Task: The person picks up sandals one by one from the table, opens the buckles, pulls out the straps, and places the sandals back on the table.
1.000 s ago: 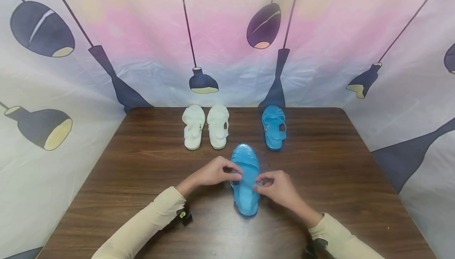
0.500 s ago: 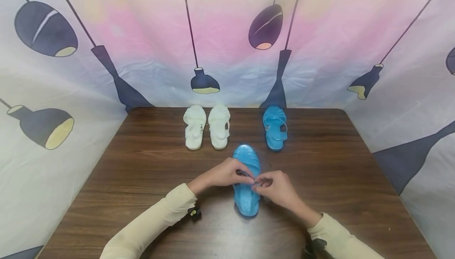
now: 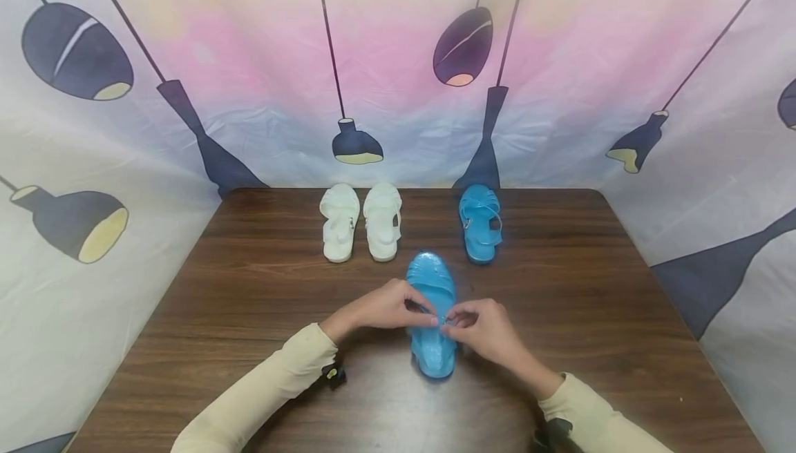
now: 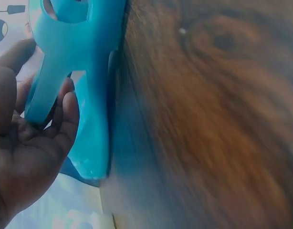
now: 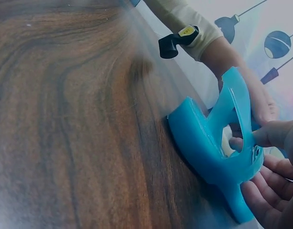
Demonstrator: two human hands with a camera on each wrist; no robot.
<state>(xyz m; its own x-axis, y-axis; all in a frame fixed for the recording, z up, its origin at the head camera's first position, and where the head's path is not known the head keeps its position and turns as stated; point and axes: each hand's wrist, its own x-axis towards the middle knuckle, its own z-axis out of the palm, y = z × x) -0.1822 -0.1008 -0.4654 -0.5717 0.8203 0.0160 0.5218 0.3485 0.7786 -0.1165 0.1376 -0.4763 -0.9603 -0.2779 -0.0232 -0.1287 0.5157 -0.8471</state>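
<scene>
A blue jelly sandal (image 3: pixel 433 356) lies on the table near the middle, toe pointing away from me. My left hand (image 3: pixel 392 304) reaches over it from the left, thumb and fingers round its ankle strap (image 4: pixel 48 90) in the left wrist view. From the right, my right hand (image 3: pixel 488 329) pinches the sandal's other side by the small buckle (image 5: pixel 257 152), as the right wrist view shows. Both hands' fingertips are close together above the insole. The strap's tip is hidden between the fingers.
Another blue sandal (image 3: pixel 481 232) stands at the back right of the brown wooden table (image 3: pixel 249 287). Left of it stand a white sandal (image 3: pixel 382 232) and its mate (image 3: pixel 338 235), side by side. A patterned cloth (image 3: pixel 398 59) hangs behind the table.
My left hand has moved right across the sandal toward my right hand, bringing the strap over, then drawn back slightly left. My right hand has stayed nearly still at the sandal's right side.
</scene>
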